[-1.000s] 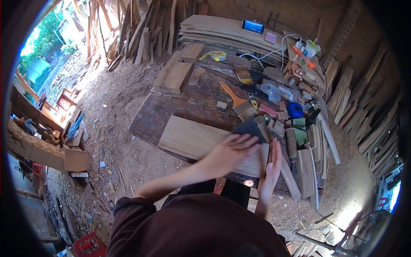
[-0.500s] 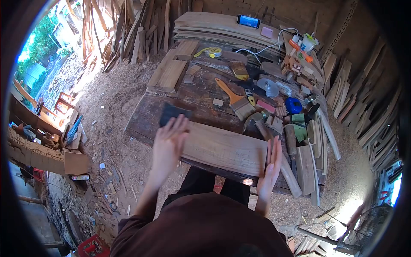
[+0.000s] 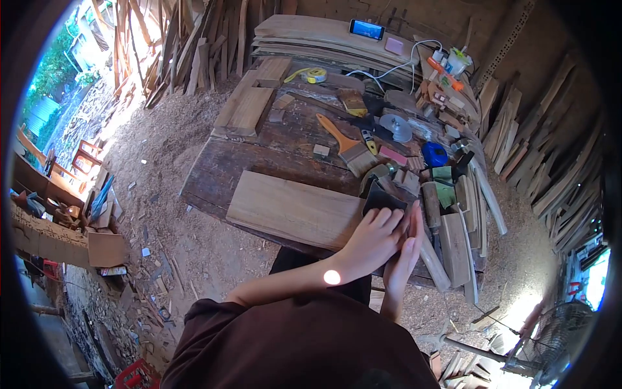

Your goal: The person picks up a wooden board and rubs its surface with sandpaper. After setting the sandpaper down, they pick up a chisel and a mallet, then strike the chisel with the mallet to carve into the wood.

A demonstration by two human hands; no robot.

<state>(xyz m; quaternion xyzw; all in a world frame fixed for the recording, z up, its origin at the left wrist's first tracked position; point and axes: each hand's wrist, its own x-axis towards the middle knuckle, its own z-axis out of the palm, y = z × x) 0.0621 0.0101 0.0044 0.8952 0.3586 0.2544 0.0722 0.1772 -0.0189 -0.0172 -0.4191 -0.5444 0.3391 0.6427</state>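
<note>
A flat, pale wooden board (image 3: pixel 291 209) lies along the near edge of the worktable. My left hand (image 3: pixel 370 241) is at the board's right end, fingers curled over a dark sheet of sandpaper (image 3: pixel 381 197) and pressing it down. Right beside it, my right hand (image 3: pixel 405 254) stands on edge against the board's right end, its fingers stretched out and holding nothing. The two hands are close together, and part of the right one is hidden behind the left.
Beyond the board on the worktable (image 3: pixel 207 170) lie a wide paintbrush (image 3: pixel 340 137), a blue tape measure (image 3: pixel 435 154), a yellow tape measure (image 3: pixel 315 76) and wood offcuts. Wood strips (image 3: pixel 453 249) lie at the right edge. A phone (image 3: pixel 367 30) rests on stacked planks at the back.
My left hand has slid with the sandpaper from the board's left end to its right end, meeting my right hand, which has stayed at that end. The view has shifted slightly.
</note>
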